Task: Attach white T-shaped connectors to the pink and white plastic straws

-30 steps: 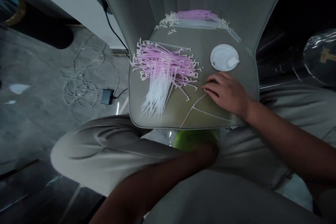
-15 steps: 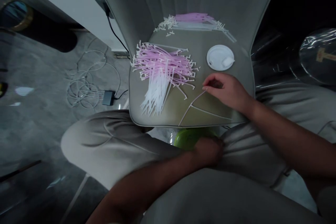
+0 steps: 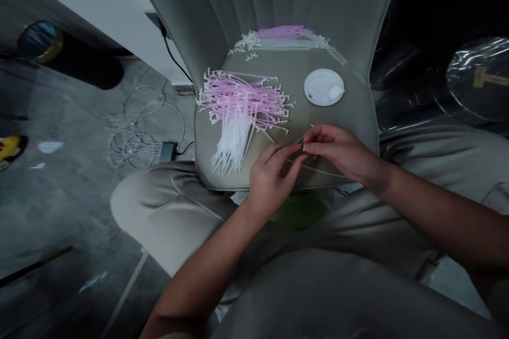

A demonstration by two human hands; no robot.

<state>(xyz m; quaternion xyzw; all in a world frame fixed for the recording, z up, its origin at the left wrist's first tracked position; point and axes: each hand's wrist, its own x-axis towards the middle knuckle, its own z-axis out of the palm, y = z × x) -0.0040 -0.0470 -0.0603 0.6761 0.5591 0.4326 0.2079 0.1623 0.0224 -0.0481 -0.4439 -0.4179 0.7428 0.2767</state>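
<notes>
Both hands meet near the front of a grey chair seat [image 3: 294,74]. My left hand [image 3: 274,175] and my right hand [image 3: 338,151] touch at the fingertips, pinched around something small, partly hidden. A thin strip [image 3: 322,171] lies on the seat below my right fingers, and part of another shows between the hands. To the left is a pile of pink strips [image 3: 242,95] with pale connector ends, and white strips [image 3: 233,140] fan out below it. Behind my right hand sits a white round lid [image 3: 324,87] with a small white piece [image 3: 335,92] on it.
More pink strips [image 3: 284,32], white strips and small connectors [image 3: 248,41] lie at the seat's back. A green container [image 3: 300,211] is under the seat's front edge. Coiled cables [image 3: 133,143] and a dark box [image 3: 167,151] lie on the floor at left.
My left hand has come up from below the seat edge and now meets my right hand, fingertips together. My right hand has shifted slightly down in the view. The view has shifted a little.
</notes>
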